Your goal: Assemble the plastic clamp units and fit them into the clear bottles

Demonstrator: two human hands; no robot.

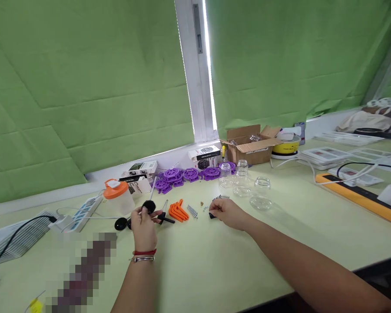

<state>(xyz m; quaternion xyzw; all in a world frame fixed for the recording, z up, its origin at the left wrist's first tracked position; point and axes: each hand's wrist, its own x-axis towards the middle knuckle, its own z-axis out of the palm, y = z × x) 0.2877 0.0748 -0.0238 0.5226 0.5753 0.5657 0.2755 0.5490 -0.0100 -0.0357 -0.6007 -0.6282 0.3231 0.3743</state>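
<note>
My left hand is closed on a black round piece, with a thin metal rod rising from it. Another black round piece lies left of that hand. By its fingertips on the right is a black part with a short arm. My right hand pinches a small black part at the tabletop; fingers cover most of it. Metal springs lie just behind. Between the hands are orange crank-shaped pieces, several long screws and tiny metal bits.
Purple wheel-like parts lie along the back, near small printed boxes. Clear jars stand right of centre, before an open carton. At left are an orange-lidded container and a power strip; an orange strip lies right.
</note>
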